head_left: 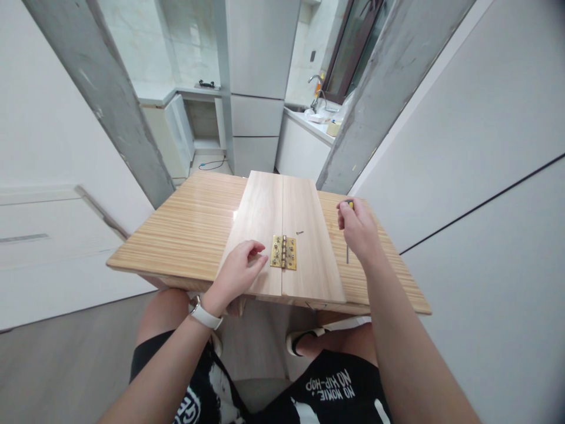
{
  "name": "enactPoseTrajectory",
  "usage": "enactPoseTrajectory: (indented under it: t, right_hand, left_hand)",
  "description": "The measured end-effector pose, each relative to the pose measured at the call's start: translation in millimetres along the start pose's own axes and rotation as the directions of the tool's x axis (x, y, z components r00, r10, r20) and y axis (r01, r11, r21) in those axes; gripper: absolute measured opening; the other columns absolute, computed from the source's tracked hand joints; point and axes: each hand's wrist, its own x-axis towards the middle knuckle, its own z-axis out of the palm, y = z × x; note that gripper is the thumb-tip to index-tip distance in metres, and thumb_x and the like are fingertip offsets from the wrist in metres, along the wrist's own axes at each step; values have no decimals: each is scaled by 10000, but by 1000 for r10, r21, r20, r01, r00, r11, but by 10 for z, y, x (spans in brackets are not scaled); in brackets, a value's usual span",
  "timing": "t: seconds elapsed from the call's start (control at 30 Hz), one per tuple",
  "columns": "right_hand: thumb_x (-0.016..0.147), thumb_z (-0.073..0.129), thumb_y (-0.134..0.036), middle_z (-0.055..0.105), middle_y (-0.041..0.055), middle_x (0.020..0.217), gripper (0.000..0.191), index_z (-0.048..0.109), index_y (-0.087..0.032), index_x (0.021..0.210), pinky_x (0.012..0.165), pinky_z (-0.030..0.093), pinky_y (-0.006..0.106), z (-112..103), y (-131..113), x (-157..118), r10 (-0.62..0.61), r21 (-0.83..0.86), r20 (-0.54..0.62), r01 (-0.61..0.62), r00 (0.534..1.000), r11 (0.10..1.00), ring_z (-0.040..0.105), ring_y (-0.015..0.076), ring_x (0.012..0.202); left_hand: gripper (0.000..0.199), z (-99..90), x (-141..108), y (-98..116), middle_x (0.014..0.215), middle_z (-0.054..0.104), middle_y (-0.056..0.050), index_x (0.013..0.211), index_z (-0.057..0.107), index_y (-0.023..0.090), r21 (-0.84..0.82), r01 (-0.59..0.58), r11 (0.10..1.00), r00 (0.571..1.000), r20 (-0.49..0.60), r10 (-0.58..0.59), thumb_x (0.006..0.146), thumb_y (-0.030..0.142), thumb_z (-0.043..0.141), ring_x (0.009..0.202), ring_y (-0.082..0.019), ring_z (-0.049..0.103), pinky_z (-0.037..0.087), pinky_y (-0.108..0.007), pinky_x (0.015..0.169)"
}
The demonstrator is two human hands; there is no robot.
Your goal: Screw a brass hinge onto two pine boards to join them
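Two pale wooden boards (260, 215) lie side by side on the table, their long edges meeting. A brass butt hinge (283, 252) lies flat across the seam, with screws in its left leaf. On the right board, just beyond the hinge, lies a loose screw (300, 232). My left hand (241, 268) is over the left board beside the hinge, fingers loosely curled, a gap between thumb and forefinger, and nothing visible in it. To the right of the boards, my right hand (358, 227) is closed round a screwdriver (347, 254) with a black and yellow handle, its shaft pointing down.
The boards rest on a wood-grain table (194, 224), slightly overhanging its near edge. My knees are at that edge. Beyond stand a tall fridge (260, 53) and a sink counter (306, 135). A white panel (463, 176) stands close on the right.
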Motion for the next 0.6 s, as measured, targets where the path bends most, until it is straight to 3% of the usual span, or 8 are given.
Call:
enactPoseTrajectory:
  t: [0.07,0.2,0.27,0.33,0.43,0.6]
  right_hand:
    - [1055,434,-486,587,-28,722,267,558,-250,1036,651,405,304,-67,-23,-104,26,36,14,-27,1000,999,575,186,681]
    - [1007,580,-488,537,-26,723,266,576,-240,910,618,354,306,-107,-48,-291,13,-65,6,-12,1000,998,496,169,661]
    - [1021,560,-543,503,-35,694,331,560,-244,880,588,346,305,-109,-57,-357,55,51,-54,-52,997,997,459,162,622]
    - [1042,511,-595,508,-38,692,367,567,-251,925,584,375,304,-117,-87,-406,98,269,-106,-67,989,961,471,160,606]
    - [1030,553,-605,624,-2,818,350,620,-261,1036,713,474,326,-155,-209,-468,59,435,-170,21,984,900,598,179,750]
    - [1062,505,-592,764,54,1023,355,663,-280,1123,917,499,401,-219,-515,-549,-32,312,-208,97,978,945,669,221,962]
  left_hand:
    - [176,3,-2,-3,1079,743,-86,1078,699,197,-3,0,1000,1000,5,0,950,311,658,988,-232,701,571,-404,918]
    - [181,-3,0,-9,1068,748,-79,1076,706,197,-8,19,1000,1000,4,-19,948,318,664,970,-226,702,572,-397,904]
    - [186,-11,6,-13,1055,752,-76,1077,709,199,-15,24,1000,1000,7,-24,951,329,665,957,-223,705,575,-389,885]
    - [188,-23,18,-11,1054,755,-74,1079,713,200,-24,26,999,1000,11,-25,954,332,664,955,-220,711,581,-380,872]
    - [195,-54,48,19,1068,758,-75,1094,719,203,-37,24,999,1000,14,-23,959,330,661,971,-219,721,590,-369,857]
    - [199,-144,129,194,1131,761,-72,1114,719,211,-58,-22,998,1000,21,23,969,334,660,991,-215,725,595,-366,869]
